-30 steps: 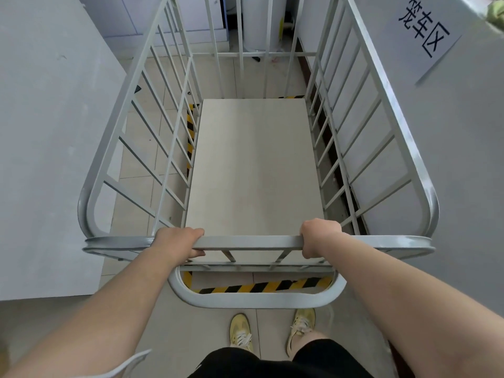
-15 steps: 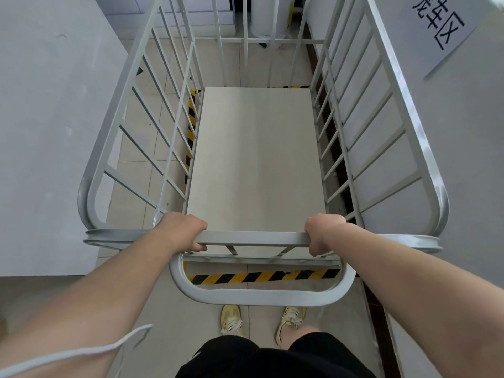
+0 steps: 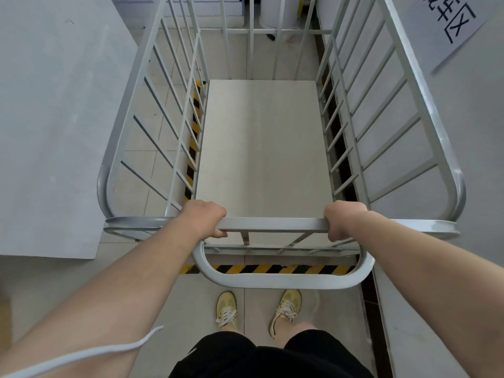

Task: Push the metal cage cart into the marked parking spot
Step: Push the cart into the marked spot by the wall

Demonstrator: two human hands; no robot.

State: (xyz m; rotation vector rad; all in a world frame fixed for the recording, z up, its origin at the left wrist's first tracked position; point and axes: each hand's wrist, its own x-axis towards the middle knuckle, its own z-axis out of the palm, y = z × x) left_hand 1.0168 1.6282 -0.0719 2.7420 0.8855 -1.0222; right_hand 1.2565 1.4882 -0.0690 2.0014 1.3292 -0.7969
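The metal cage cart [image 3: 272,148] stood straight ahead of you, its pale floor panel [image 3: 264,148] bare and its barred sides rising to left and right. It sat inside the marked parking spot, so far as the view showed: one strip of black-and-yellow hazard tape [image 3: 272,269] ran across the tiled floor [image 3: 152,137] just behind the cart's near end, below the looped lower bar, and another strip [image 3: 194,137] ran along the floor just outside the cart's left side. Whether the far end reached its line, you could not tell.

Your left hand [image 3: 203,218] was closed around the cart's top rear rail [image 3: 272,224], fingers wrapped over the top and thumb tucked beneath. Your right hand [image 3: 342,218] gripped the same rail in the same closed fashion, well apart from the left, with the bare rail running between them. Both forearms stretched forward from the lower corners of the view, nearly straight, wrists level with the rail.

A grey wall [image 3: 463,132] ran close along the cart's right side, bearing a white paper sign [image 3: 450,20] with black characters near the top. A grey panel [image 3: 54,118] stood to the left, apart from the cart. Your yellow sneakers [image 3: 226,309] stood on the tiles behind the tape, and a white cord [image 3: 90,353] crossed your left forearm.
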